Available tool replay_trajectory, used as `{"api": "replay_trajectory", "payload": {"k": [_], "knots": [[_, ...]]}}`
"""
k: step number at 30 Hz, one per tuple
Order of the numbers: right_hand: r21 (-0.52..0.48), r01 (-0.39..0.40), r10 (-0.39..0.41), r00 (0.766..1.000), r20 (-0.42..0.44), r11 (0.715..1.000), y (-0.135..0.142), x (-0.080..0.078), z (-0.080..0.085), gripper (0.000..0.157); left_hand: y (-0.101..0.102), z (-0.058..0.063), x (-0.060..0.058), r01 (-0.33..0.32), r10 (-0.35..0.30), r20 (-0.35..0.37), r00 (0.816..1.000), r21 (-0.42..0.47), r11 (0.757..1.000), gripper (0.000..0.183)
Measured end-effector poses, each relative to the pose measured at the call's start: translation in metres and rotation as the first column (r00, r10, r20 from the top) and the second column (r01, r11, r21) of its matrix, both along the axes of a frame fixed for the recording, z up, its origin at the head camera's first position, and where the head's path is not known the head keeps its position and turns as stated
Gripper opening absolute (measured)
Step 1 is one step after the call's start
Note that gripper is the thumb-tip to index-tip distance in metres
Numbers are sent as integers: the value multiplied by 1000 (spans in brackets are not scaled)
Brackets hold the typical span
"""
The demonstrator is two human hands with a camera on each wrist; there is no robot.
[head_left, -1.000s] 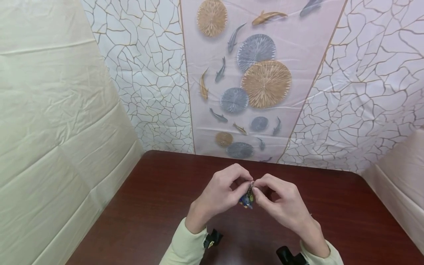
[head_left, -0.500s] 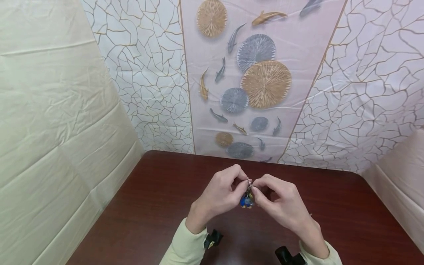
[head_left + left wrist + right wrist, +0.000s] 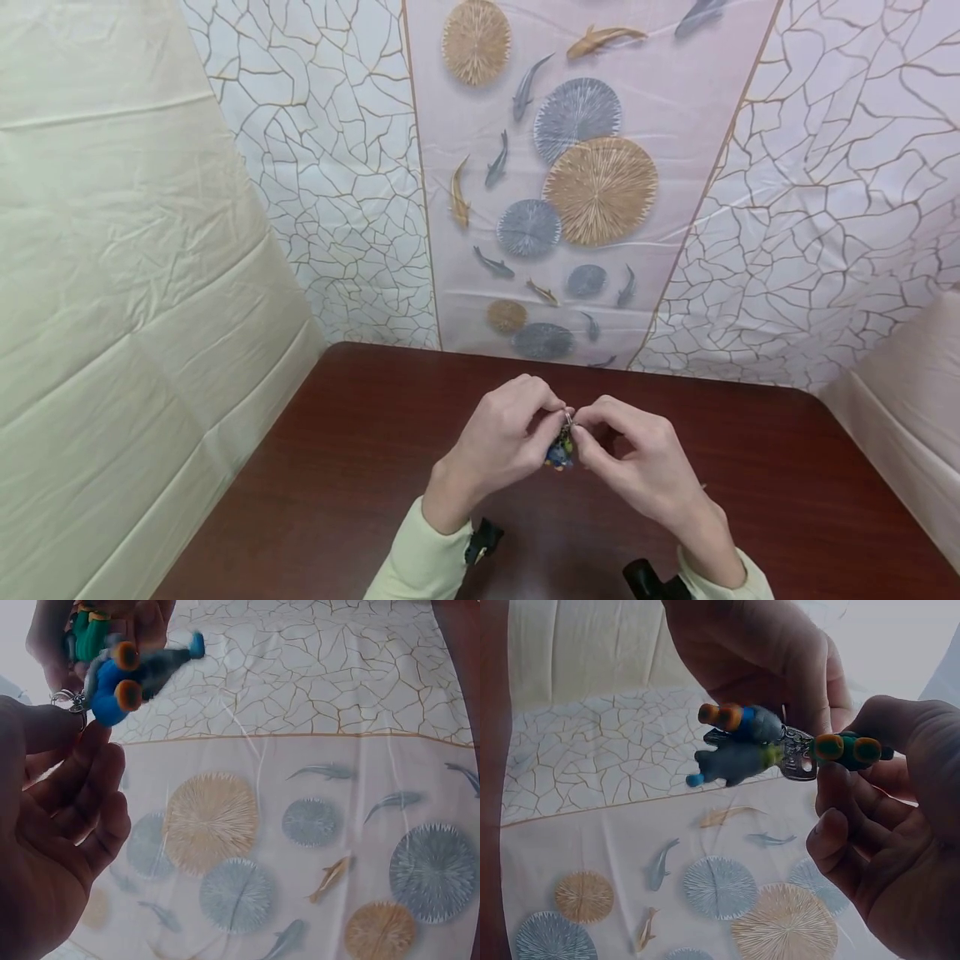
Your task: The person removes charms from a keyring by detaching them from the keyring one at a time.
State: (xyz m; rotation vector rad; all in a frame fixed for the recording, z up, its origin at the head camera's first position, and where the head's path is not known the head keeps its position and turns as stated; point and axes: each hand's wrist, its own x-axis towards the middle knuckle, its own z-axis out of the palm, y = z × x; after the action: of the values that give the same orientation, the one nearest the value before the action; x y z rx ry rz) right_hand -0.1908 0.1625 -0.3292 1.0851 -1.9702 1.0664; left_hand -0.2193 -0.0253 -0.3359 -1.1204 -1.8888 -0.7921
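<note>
A keychain with small coloured figures hangs between both hands, above the dark table. In the left wrist view, the thumb and fingers of my left hand pinch its metal ring. A blue figure with orange feet dangles just beyond the fingertips. My right hand pinches the keychain from the other side, its fingertips right at the ring. A green figure with orange feet lies at those fingers in the right wrist view, beside an embossed metal tag and a greyish figure.
The dark red-brown table extends under both hands. A patterned cloth with fish and round shapes hangs behind it, and a cream cloth stands at the left. Black camera mounts sit on the wrists.
The figures turn and swing a little below the fingers. The left fingers shift slightly at the ring, while the right hand stays almost in place.
</note>
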Motion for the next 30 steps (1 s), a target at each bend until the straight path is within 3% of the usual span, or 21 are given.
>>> {"api": "replay_trajectory", "payload": {"k": [8,14,20,30], "knots": [[-8,-3,3,1000,-4,1000,-1,0,0,32,-1,-2,1,-3,0,111,994,28,1000,10],[-17,0,0,1000,-27,1000,1,-3,1,33,-2,3,-1,40,-41,21,999,11,999,10],[-29,-31,30,999,-16,999,1,-3,0,33,-2,4,-1,15,-15,-28,1000,4,1000,4],[-37,-30,30,999,-11,999,-1,-1,2,36,-3,1,2,-8,2,109,994,59,998,11]]}}
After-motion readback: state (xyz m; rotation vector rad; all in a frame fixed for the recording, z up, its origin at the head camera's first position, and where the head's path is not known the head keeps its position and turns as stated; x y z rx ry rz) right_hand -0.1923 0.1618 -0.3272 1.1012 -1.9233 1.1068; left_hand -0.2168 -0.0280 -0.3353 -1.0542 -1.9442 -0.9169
